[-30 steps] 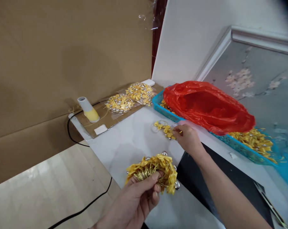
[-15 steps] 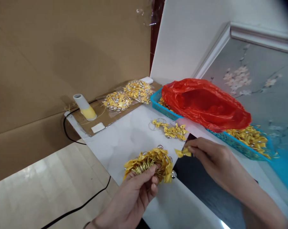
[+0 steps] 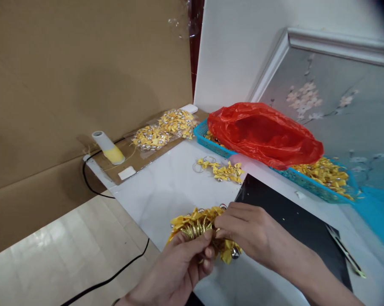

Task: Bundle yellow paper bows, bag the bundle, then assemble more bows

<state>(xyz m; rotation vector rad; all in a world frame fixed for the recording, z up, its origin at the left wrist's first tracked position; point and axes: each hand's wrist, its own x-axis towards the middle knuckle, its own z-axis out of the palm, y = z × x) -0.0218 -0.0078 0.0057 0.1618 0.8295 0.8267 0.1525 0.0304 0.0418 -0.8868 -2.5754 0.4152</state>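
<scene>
My left hand (image 3: 176, 272) is closed round a thick bunch of yellow ribbon bows with small silver bells (image 3: 195, 223), threaded on gold rings, held just above the white tabletop (image 3: 166, 187). My right hand (image 3: 246, 233) pinches at the right end of that same bunch, fingers pressed together against it. A small loose heap of the same yellow bows (image 3: 225, 172) with a couple of bare rings lies on the table beyond my hands.
A turquoise basket (image 3: 306, 185) holds more yellow bows and a red plastic bag (image 3: 262, 136). Two clear packets of bows (image 3: 163, 129), a white-and-yellow tube (image 3: 109, 148) and a black cable (image 3: 86, 178) lie at the back by a cardboard sheet. A black panel (image 3: 294, 221) is at right.
My right hand took one yellow bow from the loose heap, carried it towards me, and now presses against the bunch in my left hand.
</scene>
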